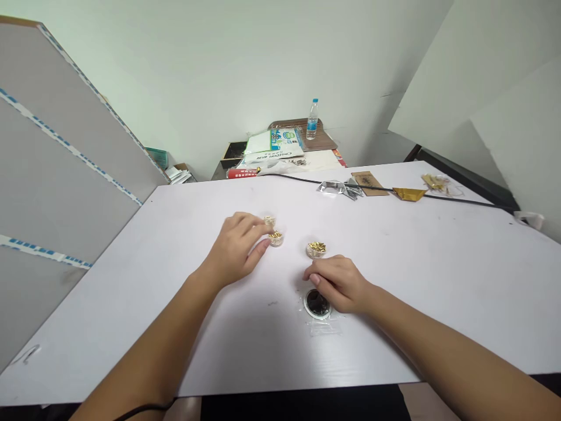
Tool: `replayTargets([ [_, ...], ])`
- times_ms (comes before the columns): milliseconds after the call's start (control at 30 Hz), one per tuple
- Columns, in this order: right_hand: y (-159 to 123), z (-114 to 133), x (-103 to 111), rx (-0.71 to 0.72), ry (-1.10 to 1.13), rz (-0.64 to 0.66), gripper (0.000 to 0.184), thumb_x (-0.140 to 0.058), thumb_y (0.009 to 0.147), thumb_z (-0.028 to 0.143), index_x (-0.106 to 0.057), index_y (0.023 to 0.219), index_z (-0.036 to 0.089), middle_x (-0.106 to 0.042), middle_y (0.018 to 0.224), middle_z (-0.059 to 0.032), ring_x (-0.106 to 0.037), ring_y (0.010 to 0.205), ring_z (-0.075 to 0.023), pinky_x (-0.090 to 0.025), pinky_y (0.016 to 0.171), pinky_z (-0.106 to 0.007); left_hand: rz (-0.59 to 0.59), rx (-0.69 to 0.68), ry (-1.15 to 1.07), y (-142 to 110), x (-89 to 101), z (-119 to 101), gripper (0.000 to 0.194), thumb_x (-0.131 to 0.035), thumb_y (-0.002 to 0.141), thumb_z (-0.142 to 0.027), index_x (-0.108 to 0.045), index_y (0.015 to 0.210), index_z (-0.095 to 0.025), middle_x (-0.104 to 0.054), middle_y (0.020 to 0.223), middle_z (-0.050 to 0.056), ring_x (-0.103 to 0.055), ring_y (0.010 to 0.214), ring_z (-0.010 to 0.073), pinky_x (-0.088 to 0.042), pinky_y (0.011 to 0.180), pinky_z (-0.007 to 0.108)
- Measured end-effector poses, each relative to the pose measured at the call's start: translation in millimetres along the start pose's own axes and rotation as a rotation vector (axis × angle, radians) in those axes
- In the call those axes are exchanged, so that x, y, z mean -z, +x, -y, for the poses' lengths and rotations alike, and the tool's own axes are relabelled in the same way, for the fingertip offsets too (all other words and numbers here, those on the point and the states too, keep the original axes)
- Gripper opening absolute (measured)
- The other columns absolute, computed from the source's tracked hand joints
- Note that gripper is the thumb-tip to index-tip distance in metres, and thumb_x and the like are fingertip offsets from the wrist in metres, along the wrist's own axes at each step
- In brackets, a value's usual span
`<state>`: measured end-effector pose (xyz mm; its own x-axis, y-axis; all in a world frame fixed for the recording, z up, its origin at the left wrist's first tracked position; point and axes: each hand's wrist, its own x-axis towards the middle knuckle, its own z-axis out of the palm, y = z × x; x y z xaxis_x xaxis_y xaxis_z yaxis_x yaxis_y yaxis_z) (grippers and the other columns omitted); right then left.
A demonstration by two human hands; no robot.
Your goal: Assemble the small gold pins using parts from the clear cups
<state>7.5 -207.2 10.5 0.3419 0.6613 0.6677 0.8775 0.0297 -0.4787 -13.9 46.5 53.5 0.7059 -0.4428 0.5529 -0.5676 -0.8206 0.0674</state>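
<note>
My left hand (pixel 239 245) reaches to a small clear cup of gold-coloured pieces (pixel 276 238). Its index fingertip is at the rim and its thumb lies beside the cup, with a gap between them. Just behind stands another small clear cup with pale contents (pixel 269 220). My right hand (pixel 337 282) is closed, thumb against the curled fingers; whatever it may hold is too small to make out. It hovers over the edge of a round dark disc with a pale rim (pixel 318 304), partly covering it. A third clear cup with gold pieces (pixel 316 249) stands just beyond those fingers.
Clear plastic film (pixel 325 326) lies below the disc on the white table (pixel 245 351). A black cable (pixel 377 188) crosses the back, near silver packets (pixel 339 188), a brown card (pixel 370 183) and a gold packet (pixel 409 193). Behind stands a water bottle (pixel 312 121). A grey partition (pixel 79 146) borders the left.
</note>
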Motion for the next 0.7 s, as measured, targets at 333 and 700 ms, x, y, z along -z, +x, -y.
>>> replayTargets([
  [333,5,-19,29,-0.354,-0.334,-0.191,0.017,-0.046,0.092,0.017,-0.062,0.089,0.014,-0.055,0.084,-0.0062,-0.049,0.064,-0.0117,-0.04,0.06,-0.026,0.689,0.337,0.072,82,-0.3,-4,0.015,-0.06,0.076,-0.015,-0.074,0.075,-0.022,-0.065,0.075,0.005,-0.054,0.06,0.0175,-0.034,0.051,0.026],
  [700,78,-26,48,-0.893,-0.594,0.682,0.014,-0.07,0.075,0.024,-0.076,0.088,0.025,-0.062,0.109,-0.0058,-0.06,0.084,-0.0198,-0.038,0.06,-0.025,0.882,0.418,0.129,98,-11.0,-5,0.022,-0.066,0.068,-0.014,-0.076,0.086,-0.02,-0.07,0.1,0.011,-0.065,0.082,0.0256,-0.046,0.066,0.031],
])
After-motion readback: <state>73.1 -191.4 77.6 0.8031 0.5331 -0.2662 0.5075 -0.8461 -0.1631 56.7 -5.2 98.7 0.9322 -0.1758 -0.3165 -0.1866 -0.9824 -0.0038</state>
